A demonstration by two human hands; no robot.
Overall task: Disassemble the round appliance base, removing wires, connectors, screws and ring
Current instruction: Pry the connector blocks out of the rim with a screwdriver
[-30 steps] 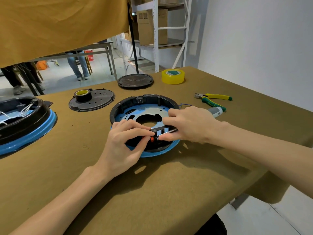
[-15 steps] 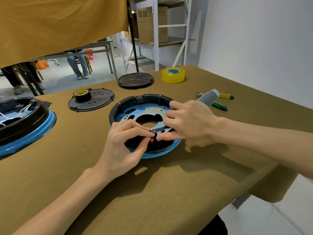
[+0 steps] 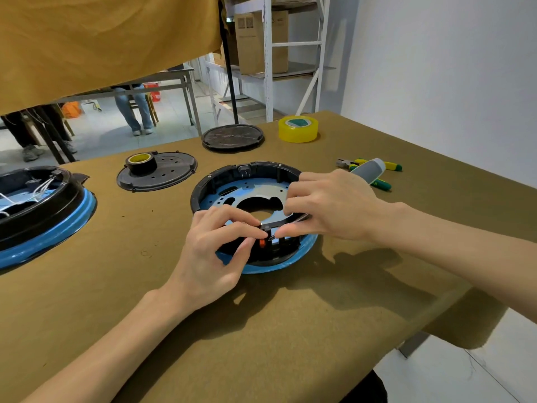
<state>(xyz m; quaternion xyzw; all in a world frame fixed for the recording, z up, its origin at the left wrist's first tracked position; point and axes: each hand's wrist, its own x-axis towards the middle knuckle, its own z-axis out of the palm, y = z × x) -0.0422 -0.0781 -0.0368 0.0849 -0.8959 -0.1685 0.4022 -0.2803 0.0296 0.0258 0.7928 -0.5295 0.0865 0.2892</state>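
The round appliance base (image 3: 247,184) lies on the brown covered table (image 3: 290,330), in the middle, with its black rim up and a blue band around the bottom. Both hands meet at its near edge. The left hand (image 3: 212,257) pinches a small orange part (image 3: 262,243) between thumb and index finger, at the black connector block (image 3: 279,245) on the rim. The right hand (image 3: 328,207) is closed around a screwdriver (image 3: 369,171) (only the grey handle end shows behind the knuckles), and its thin metal tip (image 3: 273,235) touches the block just beside the orange part.

Behind the right hand lie pliers with yellow and green handles (image 3: 389,175). Farther back stands a roll of yellow tape (image 3: 297,129), and near it a dark round cover (image 3: 232,138). To the left is a perforated black plate (image 3: 162,173) with a small tape roll (image 3: 141,162) on it. At the far left edge sits a second blue and black base (image 3: 40,210) with white wires inside.
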